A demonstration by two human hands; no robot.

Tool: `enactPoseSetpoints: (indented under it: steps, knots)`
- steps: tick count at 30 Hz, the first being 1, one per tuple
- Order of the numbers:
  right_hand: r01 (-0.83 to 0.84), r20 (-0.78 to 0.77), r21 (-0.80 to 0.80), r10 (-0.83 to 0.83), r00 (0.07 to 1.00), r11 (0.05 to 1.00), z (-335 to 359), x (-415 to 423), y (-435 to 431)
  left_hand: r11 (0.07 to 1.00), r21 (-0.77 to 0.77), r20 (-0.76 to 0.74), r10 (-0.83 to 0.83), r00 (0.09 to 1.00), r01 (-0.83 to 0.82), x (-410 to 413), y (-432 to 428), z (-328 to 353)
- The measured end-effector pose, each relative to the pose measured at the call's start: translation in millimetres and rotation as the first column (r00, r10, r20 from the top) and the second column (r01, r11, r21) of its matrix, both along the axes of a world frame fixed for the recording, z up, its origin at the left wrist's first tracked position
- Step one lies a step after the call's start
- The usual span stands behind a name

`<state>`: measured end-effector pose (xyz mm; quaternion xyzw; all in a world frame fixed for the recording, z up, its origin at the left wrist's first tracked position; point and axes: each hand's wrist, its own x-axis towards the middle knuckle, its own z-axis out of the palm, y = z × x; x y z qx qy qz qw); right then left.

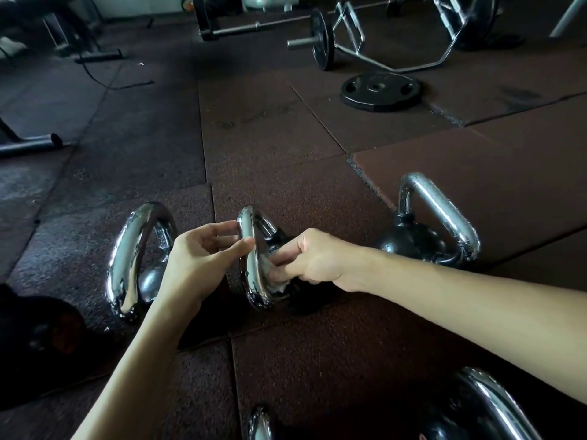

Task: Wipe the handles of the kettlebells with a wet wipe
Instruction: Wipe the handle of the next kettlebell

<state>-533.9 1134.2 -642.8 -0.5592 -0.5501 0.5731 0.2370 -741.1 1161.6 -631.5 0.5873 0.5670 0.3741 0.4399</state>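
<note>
Three kettlebells with chrome handles stand in a row on the rubber floor. My left hand (203,258) pinches the chrome handle of the middle kettlebell (251,265) near its top, thumb and fingers around the bar. My right hand (311,260) reaches in from the right and presses a crumpled wet wipe (270,269) against the inner side of that handle. The left kettlebell (133,258) stands just beside my left wrist. The right kettlebell (435,223) stands apart, behind my right forearm.
Two more kettlebell handles (495,404) show at the bottom edge. A black weight plate (379,90) lies flat farther back, with a hex bar (381,42) and barbell behind it. A dark plate (35,338) lies at the left, and a metal frame tube (28,144) beyond it.
</note>
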Motion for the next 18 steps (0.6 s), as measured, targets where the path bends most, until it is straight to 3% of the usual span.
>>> enactPoseSetpoints:
  steps: [4, 11, 15, 18]
  knots:
    - [-0.026, 0.073, 0.033, 0.023, 0.997, 0.999, -5, -5, -1, 0.999, -0.054, 0.036, 0.010, 0.999, -0.008, -6, -3, -5]
    - [0.285, 0.008, 0.097, -0.287, 0.958, 0.953, 3, -19, 22, 0.999, -0.033, 0.044, 0.030, 0.999, -0.028, -5, -6, -6]
    - [0.138, 0.044, 0.108, -0.143, 0.989, 0.985, 1, -14, 11, 0.999, -0.039, 0.048, 0.040, 0.998, -0.038, -7, -4, -9]
    - [0.204, 0.071, 0.224, -0.225, 0.972, 0.953, 8, -16, 15, 0.998, -0.055, 0.096, 0.049, 0.994, -0.044, -10, -5, -12]
